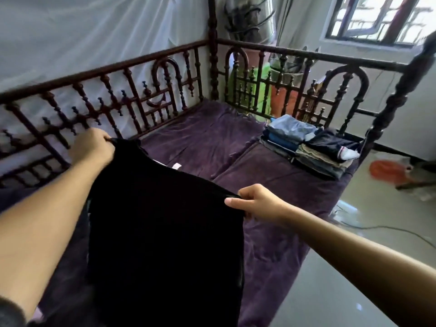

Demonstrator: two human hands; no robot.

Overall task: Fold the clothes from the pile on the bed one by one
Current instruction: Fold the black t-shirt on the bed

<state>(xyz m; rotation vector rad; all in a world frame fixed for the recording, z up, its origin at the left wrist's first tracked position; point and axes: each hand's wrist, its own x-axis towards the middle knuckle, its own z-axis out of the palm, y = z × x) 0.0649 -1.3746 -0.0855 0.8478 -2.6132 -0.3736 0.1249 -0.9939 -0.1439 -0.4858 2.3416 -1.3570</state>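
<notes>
Garment position: I hold the black garment [165, 232] in the air above the bed [200, 142], hanging from its top edge. My left grip [93, 147] pinches the far upper corner, fingers curled on the cloth; my right grip [257, 201] pinches the near upper corner between thumb and fingers. To do this step well, I judge that I should level both corners, draw the top edge taut so the cloth hangs without creases, then lower it flat onto the purple cover before any fold. The stack of folded clothes [311, 149] sits at the far right corner, well apart. The unfolded pile is not in view.
</notes>
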